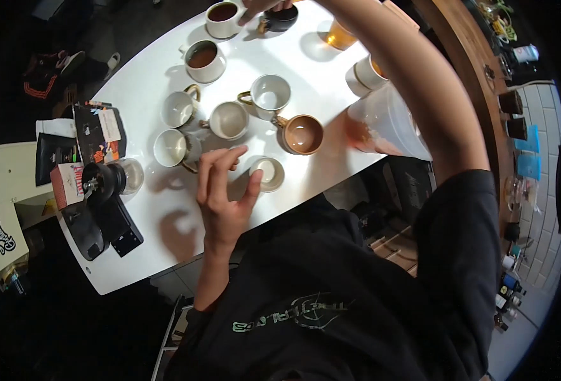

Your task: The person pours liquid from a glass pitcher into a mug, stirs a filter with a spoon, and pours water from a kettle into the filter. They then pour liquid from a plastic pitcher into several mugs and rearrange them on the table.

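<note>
My left hand (222, 190) is over the near part of the white table, its thumb and fingers curved and apart with nothing between them. Its thumb tip overlaps the rim of a small pale cup (274, 181). At the far edge my right hand (261, 7), partly cut off by the frame, has its fingers at the handle of a white mug (222, 28) with dark red liquid. Its other fingers curl over a black cup (281, 20). Between the hands stand a brown mug (304, 143), a grey-white mug (229, 130) and several other pale mugs.
A white mug (205, 73) holds brown liquid. Along the right side stand a glass (340, 37) of amber liquid, a pale cup (369, 73) and a clear plastic pitcher (388, 124). On the left lie a black device (128, 242), a jar and boxes.
</note>
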`<state>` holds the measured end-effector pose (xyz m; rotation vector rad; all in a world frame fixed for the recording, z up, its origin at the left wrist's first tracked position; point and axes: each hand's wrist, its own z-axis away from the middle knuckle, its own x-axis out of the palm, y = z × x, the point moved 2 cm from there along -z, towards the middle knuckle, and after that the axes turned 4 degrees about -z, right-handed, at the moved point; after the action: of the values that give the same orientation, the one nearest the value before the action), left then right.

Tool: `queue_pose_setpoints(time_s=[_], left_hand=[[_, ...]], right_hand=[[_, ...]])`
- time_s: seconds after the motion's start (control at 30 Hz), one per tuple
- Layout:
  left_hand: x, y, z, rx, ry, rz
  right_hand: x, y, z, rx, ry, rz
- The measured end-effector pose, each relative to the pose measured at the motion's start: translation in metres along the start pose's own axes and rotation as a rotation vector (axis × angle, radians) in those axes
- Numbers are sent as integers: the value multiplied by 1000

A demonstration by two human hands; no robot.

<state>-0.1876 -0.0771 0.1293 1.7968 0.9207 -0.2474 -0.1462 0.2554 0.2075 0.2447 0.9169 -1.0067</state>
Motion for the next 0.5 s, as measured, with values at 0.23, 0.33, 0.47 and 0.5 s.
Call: queue_pose_setpoints(time_s=[0.23,0.33,0.47,0.5], left_hand=[[26,25,-24,104,113,3],[55,52,-36,176,24,203],[103,110,-37,375,-181,391],[115,117,-35,377,-214,373]], right_hand=[[-33,35,47,68,28,128],[-54,34,69,46,104,114],[-48,79,99,-13,99,231],[-40,117,87,-242,243,237]])
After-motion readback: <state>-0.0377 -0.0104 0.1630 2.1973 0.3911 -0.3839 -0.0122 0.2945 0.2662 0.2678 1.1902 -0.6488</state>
